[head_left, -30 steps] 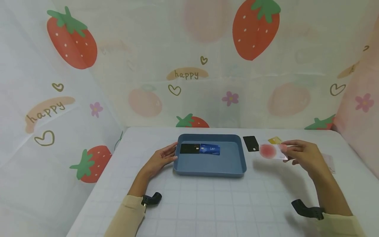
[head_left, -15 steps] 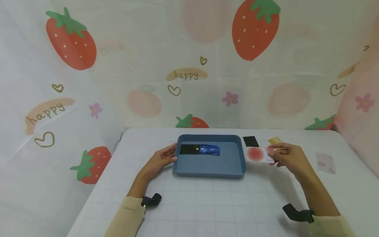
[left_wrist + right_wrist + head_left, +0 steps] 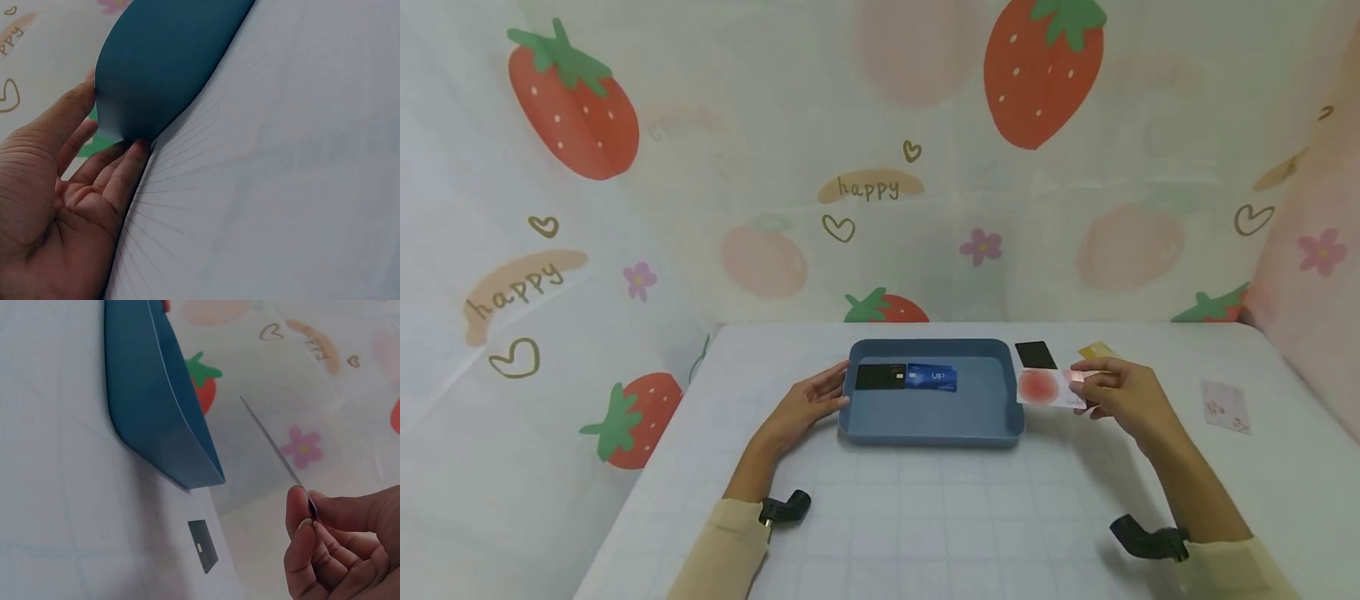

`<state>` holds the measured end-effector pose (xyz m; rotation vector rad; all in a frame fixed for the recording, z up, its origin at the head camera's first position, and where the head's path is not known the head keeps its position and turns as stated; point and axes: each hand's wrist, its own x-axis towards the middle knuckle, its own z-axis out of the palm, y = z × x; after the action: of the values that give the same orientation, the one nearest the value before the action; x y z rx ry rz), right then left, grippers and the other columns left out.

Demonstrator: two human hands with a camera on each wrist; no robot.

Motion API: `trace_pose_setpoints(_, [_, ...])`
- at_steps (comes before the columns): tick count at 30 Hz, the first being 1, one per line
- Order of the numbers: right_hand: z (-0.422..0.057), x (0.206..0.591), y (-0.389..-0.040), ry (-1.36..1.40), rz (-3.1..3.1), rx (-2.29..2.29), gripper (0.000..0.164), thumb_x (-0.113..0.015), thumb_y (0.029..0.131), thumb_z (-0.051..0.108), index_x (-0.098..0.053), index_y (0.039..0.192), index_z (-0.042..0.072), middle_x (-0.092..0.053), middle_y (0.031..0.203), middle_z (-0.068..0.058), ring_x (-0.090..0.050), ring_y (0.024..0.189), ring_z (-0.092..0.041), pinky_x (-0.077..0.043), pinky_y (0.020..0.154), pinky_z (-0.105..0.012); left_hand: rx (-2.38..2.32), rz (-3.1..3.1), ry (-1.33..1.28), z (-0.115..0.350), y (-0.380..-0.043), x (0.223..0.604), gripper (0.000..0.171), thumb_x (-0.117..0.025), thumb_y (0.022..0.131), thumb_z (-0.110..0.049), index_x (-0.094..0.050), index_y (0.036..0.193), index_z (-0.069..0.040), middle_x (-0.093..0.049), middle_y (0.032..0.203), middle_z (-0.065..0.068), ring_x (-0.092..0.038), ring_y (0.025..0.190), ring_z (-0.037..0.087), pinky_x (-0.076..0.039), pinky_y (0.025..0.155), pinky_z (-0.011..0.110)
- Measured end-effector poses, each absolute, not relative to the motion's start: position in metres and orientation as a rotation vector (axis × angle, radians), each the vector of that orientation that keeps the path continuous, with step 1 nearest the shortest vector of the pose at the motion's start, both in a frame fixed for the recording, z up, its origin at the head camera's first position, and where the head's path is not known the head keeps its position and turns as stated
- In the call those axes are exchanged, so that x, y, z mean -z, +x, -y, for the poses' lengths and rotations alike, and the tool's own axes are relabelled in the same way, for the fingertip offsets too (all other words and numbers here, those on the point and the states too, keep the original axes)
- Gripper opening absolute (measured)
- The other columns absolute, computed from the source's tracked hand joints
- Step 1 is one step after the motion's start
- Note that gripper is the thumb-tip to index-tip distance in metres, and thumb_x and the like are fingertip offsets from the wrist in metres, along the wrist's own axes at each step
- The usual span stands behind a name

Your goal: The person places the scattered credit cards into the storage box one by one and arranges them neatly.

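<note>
A white card (image 3: 1037, 387) is pinched by fingers of the right hand (image 3: 1127, 402); a blue tray (image 3: 936, 421) is touched at left by the left hand (image 3: 799, 410), fingers apart.

"What colour is the tray (image 3: 936, 417), mid-frame?"
"Dull blue, with a black card (image 3: 880, 377) and a royal-blue card (image 3: 932, 378) inside."
"And frame right?"
"A white card (image 3: 1052, 390) with a red disc (image 3: 1038, 387), a second black card (image 3: 1036, 356), a yellow card (image 3: 1097, 350), a pinkish patterned card (image 3: 1227, 407)."
"Backdrop (image 3: 760, 100)?"
"Cream, with red strawberries (image 3: 1043, 83)."
</note>
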<state>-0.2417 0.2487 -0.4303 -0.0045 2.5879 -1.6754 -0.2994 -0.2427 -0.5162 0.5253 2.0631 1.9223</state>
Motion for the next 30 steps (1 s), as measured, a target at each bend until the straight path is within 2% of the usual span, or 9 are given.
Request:
trace_pose_setpoints(5, [-0.244,0.431,-0.241,-0.001,-2.57,1.693,0.048,-0.069,0.099,0.021,-0.057,0.137,-0.005,-0.077,0.097,-0.01,-0.073,0.075,-0.021,-0.06,0.068,-0.027,-1.924,-2.067,0.526,0.242,-0.3,0.515,0.069,-0.069,0.098,-0.01,-0.036,0.158,-0.009,-0.033,0.162,0.013,-0.035,0.148,0.029,-0.041,0.109,0.024])
trace_pose_setpoints(15, [-0.224,0.427,-0.246,-0.003,-2.6,1.641,0.046,-0.069,0.099,0.026,-0.061,0.134,-0.003,-0.076,0.096,-0.014,-0.068,0.078,-0.019,-0.059,0.07,-0.025,-1.942,-2.031,0.504,0.241,-0.3,0.515,0.069,-0.069,0.097,-0.007,-0.037,0.158,-0.009,-0.033,0.162,0.013,-0.035,0.148,0.029,-0.042,0.109,0.025])
trace_pose_setpoints(21, [-0.213,0.424,-0.254,0.015,-2.6,1.598,0.042,-0.068,0.099,0.023,-0.062,0.133,-0.002,-0.075,0.101,-0.016,-0.069,0.078,-0.025,-0.059,0.071,-0.024,-1.942,-2.032,0.5,0.242,-0.3,0.515,0.069,-0.069,0.097,-0.008,-0.036,0.158,-0.01,-0.034,0.162,0.013,-0.035,0.148,0.028,-0.042,0.109,0.025])
trace_pose_setpoints(30, [-0.201,0.423,-0.269,0.052,-2.567,1.598,0.04,-0.066,0.1,0.019,-0.062,0.134,-0.002,-0.072,0.113,-0.023,-0.068,0.08,-0.023,-0.06,0.073,-0.026,-1.94,-2.042,0.484,0.242,-0.299,0.515,0.07,-0.07,0.096,-0.009,-0.036,0.158,-0.008,-0.035,0.162,0.014,-0.036,0.147,0.028,-0.041,0.109,0.025])
